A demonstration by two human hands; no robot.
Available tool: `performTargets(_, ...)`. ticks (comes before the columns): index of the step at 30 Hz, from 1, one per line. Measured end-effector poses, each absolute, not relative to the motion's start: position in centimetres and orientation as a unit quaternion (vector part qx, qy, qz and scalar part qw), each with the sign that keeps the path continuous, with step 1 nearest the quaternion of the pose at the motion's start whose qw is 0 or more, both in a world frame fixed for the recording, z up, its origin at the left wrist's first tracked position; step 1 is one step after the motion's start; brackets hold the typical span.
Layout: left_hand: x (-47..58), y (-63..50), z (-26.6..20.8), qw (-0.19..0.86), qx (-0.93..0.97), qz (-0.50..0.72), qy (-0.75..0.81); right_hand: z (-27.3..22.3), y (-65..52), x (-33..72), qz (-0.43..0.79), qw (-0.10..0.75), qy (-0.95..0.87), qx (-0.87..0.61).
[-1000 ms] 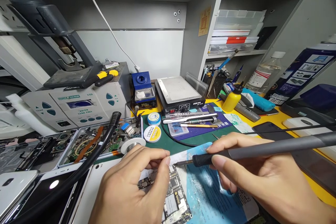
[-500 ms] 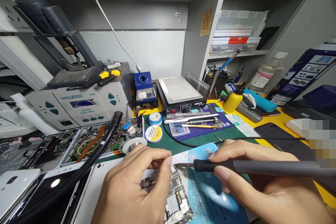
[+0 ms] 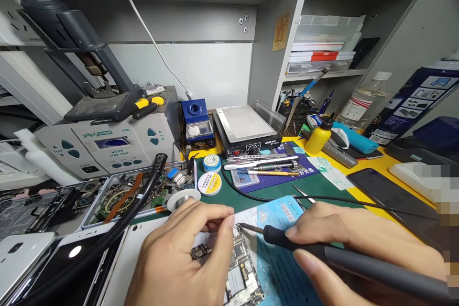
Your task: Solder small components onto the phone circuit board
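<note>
My right hand (image 3: 333, 244) grips a dark soldering iron (image 3: 380, 267) like a pen. Its thin tip points left and ends close beside the left fingertips, at the top edge of a phone circuit board (image 3: 238, 277); contact cannot be made out. Thumb and forefinger of my left hand (image 3: 186, 253) are pinched together above the board, and whatever is between them is too small to tell. That hand covers much of the board's left side. Under the board lies a blue and white sheet (image 3: 281, 263). A wire spool (image 3: 182, 197) sits just behind the left hand.
A thick black hose (image 3: 139, 205) crosses phones and boards at left. Behind are a hot-air station (image 3: 114, 143), a blue iron stand (image 3: 195, 126) and a hot plate (image 3: 247, 126). Tweezers (image 3: 303, 193), a black cable (image 3: 344, 199) and a yellow bottle (image 3: 318, 136) lie or stand right.
The soldering iron's rear end has swung down, so it slants more, and my right hand has shifted slightly right and down. My left hand and the board stay nearly put.
</note>
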State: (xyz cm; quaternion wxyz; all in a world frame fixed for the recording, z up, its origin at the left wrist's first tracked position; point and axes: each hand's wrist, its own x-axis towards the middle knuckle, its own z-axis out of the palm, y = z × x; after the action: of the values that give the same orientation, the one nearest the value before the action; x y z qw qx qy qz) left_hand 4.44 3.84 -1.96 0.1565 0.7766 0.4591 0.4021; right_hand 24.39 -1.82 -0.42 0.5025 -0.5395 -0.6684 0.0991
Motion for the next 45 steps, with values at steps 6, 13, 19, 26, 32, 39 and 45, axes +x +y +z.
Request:
performTargets(6, 4.44, 3.76, -1.98, 0.154, 0.774, 0.409, 0.458, -0.4, -1.51, 24.91, 0.089, 0.504, -0.665, -0.544)
performTargets(13, 4.29, 3.77, -2.16, 0.157, 0.778, 0.404, 0.455, -0.3, -1.44, 25.07, 0.092, 0.501, -0.678, -0.53)
performTargets(19, 4.1, 3.8, -2.23, 0.151, 0.779, 0.406, 0.453, -0.36, -1.27, 25.23, 0.077, 0.493, -0.691, -0.523)
performTargets(26, 4.2, 3.93, -2.53, 0.146, 0.782, 0.407, 0.449, -0.37, -1.24, 25.4, 0.056, 0.486, -0.702, -0.518)
performTargets(32, 4.12, 3.91, -2.36, 0.148, 0.782, 0.405, 0.45, -0.29, -1.23, 25.35, 0.044, 0.482, -0.688, -0.54)
performTargets(39, 4.17, 3.78, -2.37, 0.148, 0.783, 0.401, 0.452, -0.37, -1.21, 25.27, 0.064, 0.489, -0.699, -0.518)
performTargets(45, 4.1, 3.75, -2.44, 0.152, 0.78, 0.407, 0.451, -0.43, -1.22, 25.41, 0.06, 0.468, -0.707, -0.527)
